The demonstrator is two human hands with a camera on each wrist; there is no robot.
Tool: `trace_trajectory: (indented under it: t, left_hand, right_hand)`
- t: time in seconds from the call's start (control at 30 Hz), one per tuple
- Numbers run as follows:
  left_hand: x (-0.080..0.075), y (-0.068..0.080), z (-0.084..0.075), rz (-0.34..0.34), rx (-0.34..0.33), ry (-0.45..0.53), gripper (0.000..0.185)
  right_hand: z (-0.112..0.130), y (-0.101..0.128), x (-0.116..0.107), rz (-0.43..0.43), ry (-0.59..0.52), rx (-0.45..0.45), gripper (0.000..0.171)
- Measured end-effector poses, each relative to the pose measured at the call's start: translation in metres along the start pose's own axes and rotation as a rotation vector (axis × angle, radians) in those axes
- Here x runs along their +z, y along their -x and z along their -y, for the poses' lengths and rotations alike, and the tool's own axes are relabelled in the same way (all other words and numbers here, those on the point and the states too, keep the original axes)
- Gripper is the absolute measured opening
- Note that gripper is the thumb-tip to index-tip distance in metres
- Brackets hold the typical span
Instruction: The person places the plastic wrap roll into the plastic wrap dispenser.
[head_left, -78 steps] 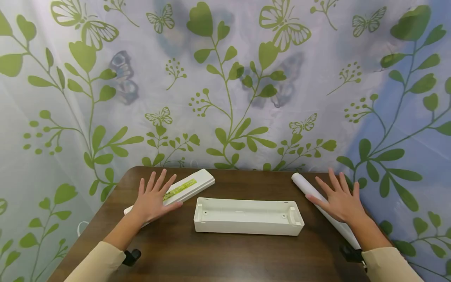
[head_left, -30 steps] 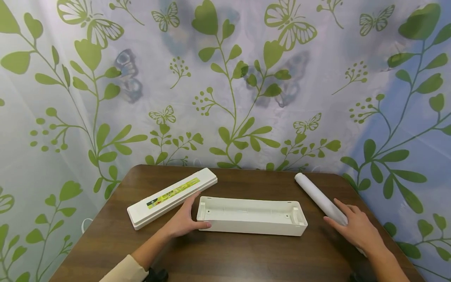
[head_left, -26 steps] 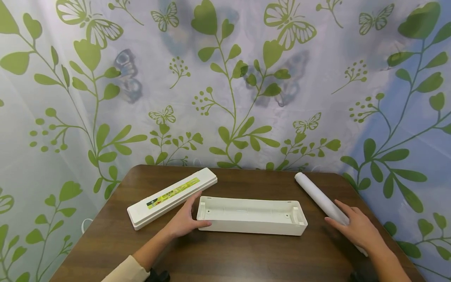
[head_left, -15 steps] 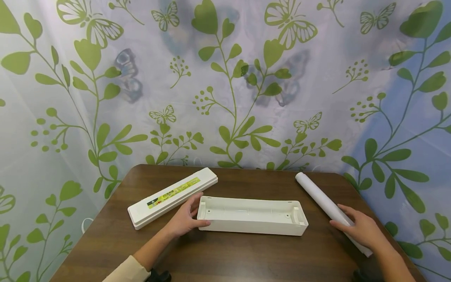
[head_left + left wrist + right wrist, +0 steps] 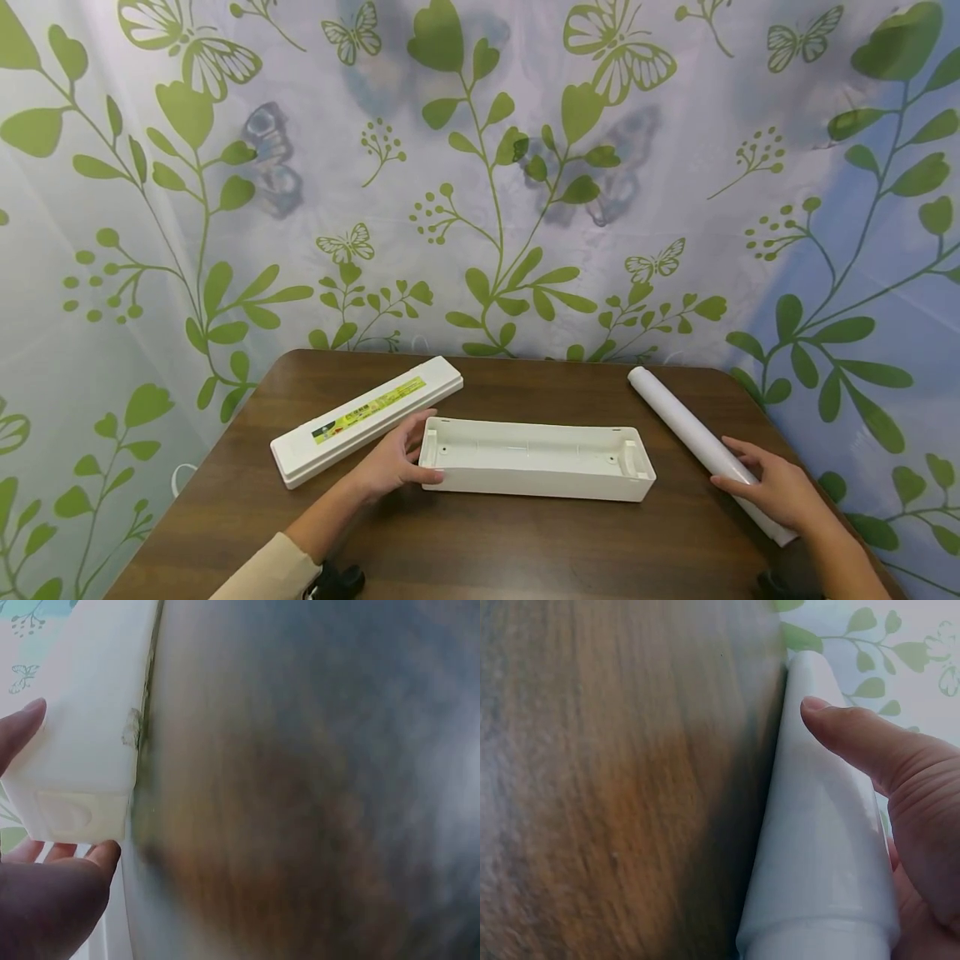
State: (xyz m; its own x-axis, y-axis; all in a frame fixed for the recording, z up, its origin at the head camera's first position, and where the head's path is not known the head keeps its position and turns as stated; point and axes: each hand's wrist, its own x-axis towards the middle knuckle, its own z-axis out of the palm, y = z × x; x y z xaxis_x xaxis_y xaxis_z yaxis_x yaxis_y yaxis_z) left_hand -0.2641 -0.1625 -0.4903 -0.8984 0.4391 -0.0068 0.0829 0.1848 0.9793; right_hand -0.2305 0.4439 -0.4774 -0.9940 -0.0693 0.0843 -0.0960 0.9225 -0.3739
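In the head view, a long white cling film box [image 5: 536, 481] sits with its hollow side up at the middle of the table. My left hand [image 5: 392, 467] holds its left end, thumb on the front wall and fingers around the far side; the left wrist view shows the thumb [image 5: 22, 729] against the box wall [image 5: 90, 712]. On the right, a glossy white roll of cling film [image 5: 693, 435] lies slanting. My right hand [image 5: 776, 485] grips it near its closer end. In the right wrist view the thumb [image 5: 855, 735] lies over the roll [image 5: 821, 840].
A white lid [image 5: 367, 421] with a yellow-green label lies slanted behind the left hand, close to the box. All stand on a brown wooden table [image 5: 525, 550]. A leaf-patterned curtain [image 5: 480, 208] hangs just behind the table's far edge.
From raised and spread, both hands have come down, the left to the box's end, the right to the roll. The right hand has slid a little toward the roll's near end, fingers closing.
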Motion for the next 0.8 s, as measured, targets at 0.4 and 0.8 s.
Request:
trace_trajectory:
  t: [0.4, 0.8]
  left_hand:
    - [-0.013, -0.003, 0.004, 0.132, 0.052, 0.043, 0.104]
    - [-0.017, -0.007, 0.004, 0.183, 0.062, 0.089, 0.102]
  right_hand:
    - [-0.007, -0.002, -0.001, 0.020, -0.024, -0.007, 0.084]
    - [-0.002, -0.003, -0.002, 0.022, -0.038, -0.009, 0.084]
